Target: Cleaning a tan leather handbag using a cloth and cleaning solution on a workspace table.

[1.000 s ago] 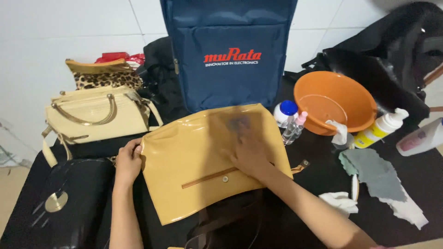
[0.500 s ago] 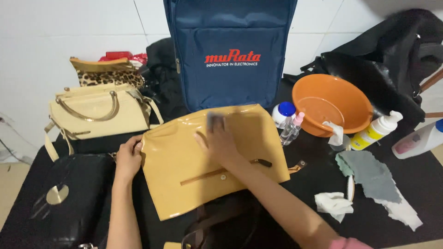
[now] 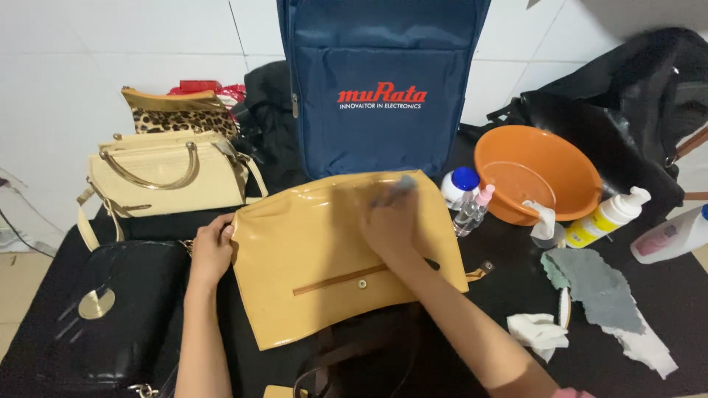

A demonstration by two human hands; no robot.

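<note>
Grip: our left hand (image 3: 212,249) pinches tan bag (image 3: 324,250) edge; right hand (image 3: 389,221) fingers curl on grey cloth (image 3: 398,186).
Risk: spray bottle (image 3: 473,210) just beyond right fingertips; we judge a wide swipe could topple it.

Two bare arms show in the head camera picture. The left hand (image 3: 212,250) has no ring, no glove and no watch. Its arm is bare from the wrist down to the near edge of the picture, with no sleeve on it. The right hand (image 3: 389,225) looks a bit blurry and is bare too. Its arm is bare most of the way. At the near right edge a small bit of pink sleeve (image 3: 571,393) peeks in.
</note>
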